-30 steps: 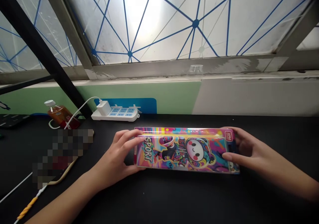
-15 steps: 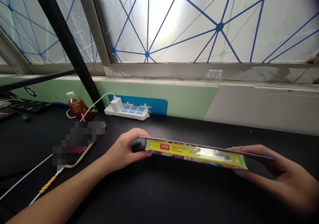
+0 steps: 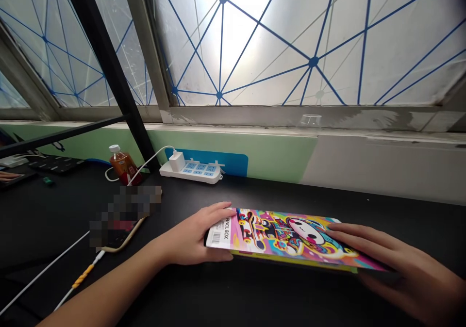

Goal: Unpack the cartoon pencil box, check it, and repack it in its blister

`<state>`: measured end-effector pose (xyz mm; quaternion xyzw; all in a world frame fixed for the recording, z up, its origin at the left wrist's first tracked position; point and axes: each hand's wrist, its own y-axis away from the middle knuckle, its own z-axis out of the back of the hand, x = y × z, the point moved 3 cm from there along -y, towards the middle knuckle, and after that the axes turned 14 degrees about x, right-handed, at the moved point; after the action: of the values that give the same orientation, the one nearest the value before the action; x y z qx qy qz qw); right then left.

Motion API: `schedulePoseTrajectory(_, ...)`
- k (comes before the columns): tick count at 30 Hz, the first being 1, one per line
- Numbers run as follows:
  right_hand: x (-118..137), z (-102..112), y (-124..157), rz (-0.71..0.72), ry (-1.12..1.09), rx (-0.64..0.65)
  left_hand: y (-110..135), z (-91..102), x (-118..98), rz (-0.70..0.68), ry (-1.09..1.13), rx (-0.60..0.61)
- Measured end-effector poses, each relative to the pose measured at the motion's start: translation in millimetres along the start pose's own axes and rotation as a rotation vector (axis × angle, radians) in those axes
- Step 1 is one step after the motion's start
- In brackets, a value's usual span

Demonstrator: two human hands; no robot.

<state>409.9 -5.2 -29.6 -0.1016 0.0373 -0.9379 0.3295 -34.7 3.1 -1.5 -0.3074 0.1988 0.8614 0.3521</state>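
Observation:
A flat pencil box with a colourful cartoon cover lies between my hands, just over or on the black desk; I cannot tell whether it touches. Its printed face is tilted up toward me, and the yellow side shows as a thin strip along the near edge. My left hand grips the left end, fingers on top and thumb underneath, beside the white label with "PENCIL BOX" and a barcode. My right hand clasps the right end, fingers flat on the cover, its thumb below in shadow.
Left of the box lies a phone, partly blurred out, with a white cable attached. Behind it stand a bottle of amber drink and a white power strip with a charger. A black post rises at the left.
The pencil box has turned from showing its yellow edge side to showing its illustrated top. Both hands keep hold of its ends. The view has tilted up slightly.

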Motion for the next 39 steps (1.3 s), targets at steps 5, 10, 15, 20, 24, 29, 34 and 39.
schedulePoseTrajectory(5, 33, 2, -8, 0.066, 0.167, 0.03, -3, -7.1, -2, -0.084, -0.034, -0.048)
schedulePoseTrajectory(10, 100, 10, -41, 0.247, 0.231, 0.103, -10, -11.4, 9, -0.132, 0.017, -0.138)
schedulePoseTrajectory(15, 131, 10, -67, 0.278, 0.147, 0.219, -11, -9.8, 14, -0.161, 0.056, -0.194)
schedulePoseTrajectory(20, 87, 7, -35, 0.221, 0.129, 0.108, -10, -7.4, 15, -0.116, 0.096, -0.171)
schedulePoseTrajectory(24, 35, 15, -4, 0.114, 0.171, -0.058, -10, -2.9, 12, -0.072, 0.084, -0.14)
schedulePoseTrajectory(29, 58, 37, -26, 0.188, 0.249, -0.055, -10, -0.2, 5, -0.049, 0.013, -0.056)
schedulePoseTrajectory(34, 105, 21, -54, 0.276, 0.275, 0.006, -9, 0.8, 3, -0.08, -0.07, -0.01)
schedulePoseTrajectory(39, 85, 13, -38, 0.271, 0.242, -0.035, -5, 11.4, 4, -0.054, -0.106, 0.0)
